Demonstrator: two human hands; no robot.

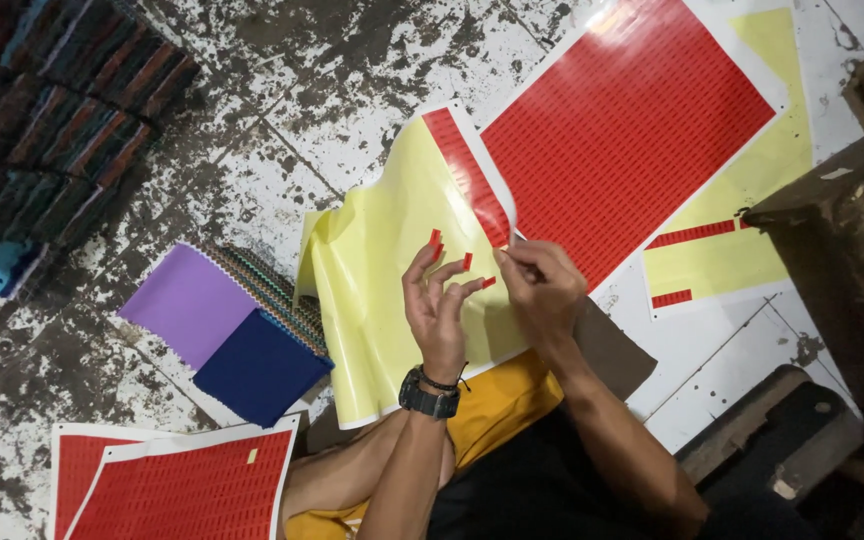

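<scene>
Floor space was mostly taken by sheets; open gaps sat at top centre and lower right.

The curled yellow backing sheet [382, 290] lay right under both hands and blocked any low pass there. The big red sticker sheet [627, 125] filled the upper right, touching the curled sheet's red edge. The stack of fabric swatch cards with purple and dark blue covers [227, 330] sat just left of it. The dark wooden bench [837, 240] walled off the right side. The pile of striped woven cloth [52, 110] held the top-left corner. Two red sheets [182, 485] covered the lower left. Bare stained tile floor [322, 80] stayed passable between cloth pile and sheets.
</scene>
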